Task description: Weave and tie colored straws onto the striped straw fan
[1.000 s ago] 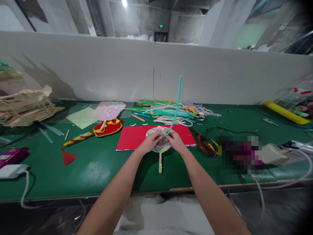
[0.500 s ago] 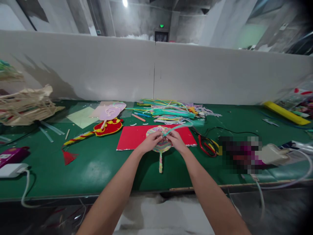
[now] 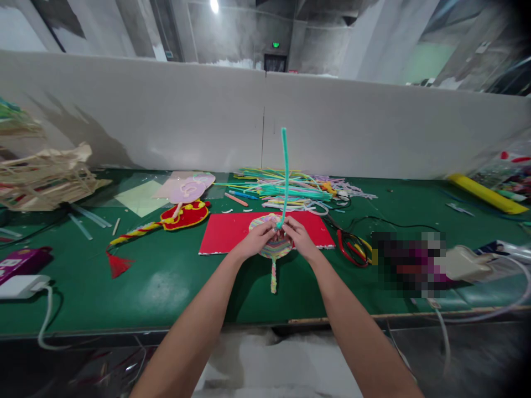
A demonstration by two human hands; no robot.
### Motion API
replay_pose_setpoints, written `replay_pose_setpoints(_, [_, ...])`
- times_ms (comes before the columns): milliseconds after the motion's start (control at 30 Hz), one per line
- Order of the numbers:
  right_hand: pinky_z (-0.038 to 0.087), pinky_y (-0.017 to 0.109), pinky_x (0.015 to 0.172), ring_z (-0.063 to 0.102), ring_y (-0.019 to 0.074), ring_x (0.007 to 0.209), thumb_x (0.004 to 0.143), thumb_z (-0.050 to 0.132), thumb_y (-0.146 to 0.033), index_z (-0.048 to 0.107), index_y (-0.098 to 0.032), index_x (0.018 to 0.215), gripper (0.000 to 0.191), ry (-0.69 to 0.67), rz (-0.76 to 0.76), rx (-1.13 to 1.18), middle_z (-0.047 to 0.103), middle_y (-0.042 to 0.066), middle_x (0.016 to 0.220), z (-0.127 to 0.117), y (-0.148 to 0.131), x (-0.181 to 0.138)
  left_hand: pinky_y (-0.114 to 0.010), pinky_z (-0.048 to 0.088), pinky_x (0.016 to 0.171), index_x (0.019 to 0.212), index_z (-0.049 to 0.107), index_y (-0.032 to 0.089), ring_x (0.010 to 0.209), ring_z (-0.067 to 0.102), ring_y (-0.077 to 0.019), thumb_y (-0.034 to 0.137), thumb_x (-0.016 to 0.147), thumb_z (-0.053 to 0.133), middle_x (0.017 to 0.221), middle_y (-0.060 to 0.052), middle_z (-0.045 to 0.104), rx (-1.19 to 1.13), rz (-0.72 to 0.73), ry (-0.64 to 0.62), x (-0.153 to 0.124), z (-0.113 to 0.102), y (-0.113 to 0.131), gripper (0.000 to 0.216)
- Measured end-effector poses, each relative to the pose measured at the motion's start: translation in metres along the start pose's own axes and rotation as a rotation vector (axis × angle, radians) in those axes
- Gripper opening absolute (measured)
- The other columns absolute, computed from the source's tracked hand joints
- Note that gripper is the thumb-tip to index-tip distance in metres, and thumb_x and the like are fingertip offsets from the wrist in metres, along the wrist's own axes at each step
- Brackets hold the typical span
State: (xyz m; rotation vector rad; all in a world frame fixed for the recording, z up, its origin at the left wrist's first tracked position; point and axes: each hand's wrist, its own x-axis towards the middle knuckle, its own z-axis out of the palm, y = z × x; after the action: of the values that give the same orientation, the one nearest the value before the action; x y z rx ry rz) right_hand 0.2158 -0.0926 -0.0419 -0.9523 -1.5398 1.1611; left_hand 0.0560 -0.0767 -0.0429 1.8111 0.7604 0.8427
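Note:
My left hand (image 3: 258, 237) and my right hand (image 3: 296, 233) meet over a round fan (image 3: 277, 249) made of pastel, multicoloured strands, its handle (image 3: 273, 276) pointing towards me. Fingertips of both hands pinch the lower end of a teal pipe cleaner (image 3: 286, 166), whose free length stands nearly upright. Much of the fan's upper face is covered by my fingers. Under it is a red board (image 3: 219, 232).
Behind the board lies a heap of pipe cleaners (image 3: 290, 185). A red and yellow fan (image 3: 185, 215) with a tassel is to the left. Red-handled pliers (image 3: 352, 251) rest at the right. A wooden stick model (image 3: 45, 177) stands far left.
The free end of the teal pipe cleaner has swung from leaning right to standing upright. Both hands stay in about the same place over the fan.

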Motion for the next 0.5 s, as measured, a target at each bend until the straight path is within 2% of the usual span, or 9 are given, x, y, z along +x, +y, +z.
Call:
replay_pose_setpoints(300, [0.036, 0.024, 0.054, 0.046, 0.0116, 0.058, 0.078, 0.046, -0.051, 0.044, -0.02, 0.076, 0.031, -0.075, -0.033, -0.024, 0.049, -0.001, 0.066, 0.0013, 0.004, 0.0011, -0.023, 0.039, 0.066, 0.068, 0.048, 0.014, 0.066, 0.043, -0.0105, 0.036, 0.079, 0.044, 0.066, 0.001, 0.045, -0.001, -0.02, -0.006, 0.0001, -0.0005, 0.0013, 0.024])
replay_pose_setpoints(500, [0.035, 0.026, 0.056, 0.045, 0.0121, 0.057, 0.08, 0.046, -0.046, 0.046, -0.02, 0.075, 0.026, -0.173, -0.031, -0.109, 0.047, -0.002, 0.064, -0.0029, 0.0059, 0.0001, -0.024, 0.039, 0.064, 0.064, 0.05, 0.013, 0.063, 0.046, -0.011, 0.041, 0.07, 0.054, 0.064, 0.0, 0.049, -0.214, -0.126, -0.114, -0.0014, -0.0037, 0.001, 0.029])
